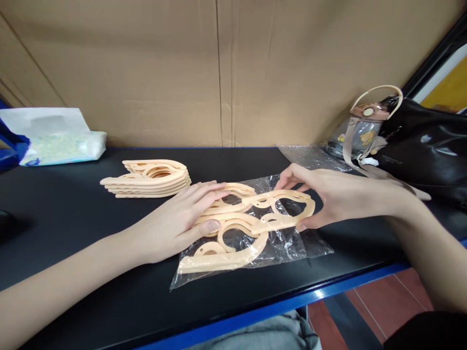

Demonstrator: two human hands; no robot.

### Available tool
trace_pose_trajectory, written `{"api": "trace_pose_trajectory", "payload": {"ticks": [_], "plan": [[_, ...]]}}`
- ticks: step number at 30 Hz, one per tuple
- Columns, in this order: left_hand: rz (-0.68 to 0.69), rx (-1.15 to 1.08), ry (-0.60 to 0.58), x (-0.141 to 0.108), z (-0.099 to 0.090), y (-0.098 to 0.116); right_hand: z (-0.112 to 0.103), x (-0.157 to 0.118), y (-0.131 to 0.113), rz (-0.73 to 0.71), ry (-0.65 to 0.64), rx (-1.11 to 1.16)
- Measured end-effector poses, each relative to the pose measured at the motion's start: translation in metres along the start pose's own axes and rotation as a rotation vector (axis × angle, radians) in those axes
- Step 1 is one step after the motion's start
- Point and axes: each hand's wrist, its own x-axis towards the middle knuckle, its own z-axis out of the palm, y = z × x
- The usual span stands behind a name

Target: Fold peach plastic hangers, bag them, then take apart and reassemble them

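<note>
Beige plastic folding hangers [233, 250] lie in and on a clear plastic bag [280, 255] on the black table. My left hand [175, 221] rests palm down over their left part, fingers stretched out and thumb lying along the near side. On the right, my right hand [314, 194] has its thumb and fingers around the curved end of a folded hanger [272, 224]. Whether that hanger is inside the bag I cannot tell. Behind my left hand stands a neat stack of the same hangers [153, 182], apart from it.
A soft white-and-green pack [62, 146] sits at the back left. Against the cardboard wall [164, 73] at the back right are another clear bag [310, 156], a strapped bottle [359, 131] and a black bag [430, 146]. The table has a blue front edge [321, 293].
</note>
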Motion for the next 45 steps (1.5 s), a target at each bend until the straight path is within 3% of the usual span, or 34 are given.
{"api": "trace_pose_trajectory", "payload": {"ticks": [6, 13, 17, 24, 33, 40, 45], "plan": [[-0.033, 0.002, -0.004, -0.001, 0.000, 0.001, 0.017, 0.008, -0.009, -0.030, -0.011, -0.002], [0.001, -0.018, 0.006, 0.000, -0.001, 0.003, 0.023, 0.011, -0.008, -0.078, 0.025, 0.057], [0.047, -0.058, 0.012, 0.001, -0.004, 0.006, 0.022, 0.013, 0.001, -0.147, -0.028, 0.154], [0.060, -0.077, 0.001, 0.001, -0.005, 0.007, 0.012, 0.013, 0.016, -0.096, -0.135, 0.176], [0.117, -0.103, -0.043, 0.002, -0.005, 0.005, 0.039, 0.022, 0.007, -0.164, -0.015, 0.190], [0.174, -0.102, -0.024, 0.004, -0.007, 0.009, 0.034, 0.021, 0.007, -0.179, -0.078, 0.351], [0.120, -0.107, -0.017, 0.003, -0.006, 0.010, 0.040, 0.023, 0.000, -0.181, -0.022, 0.370]]}}
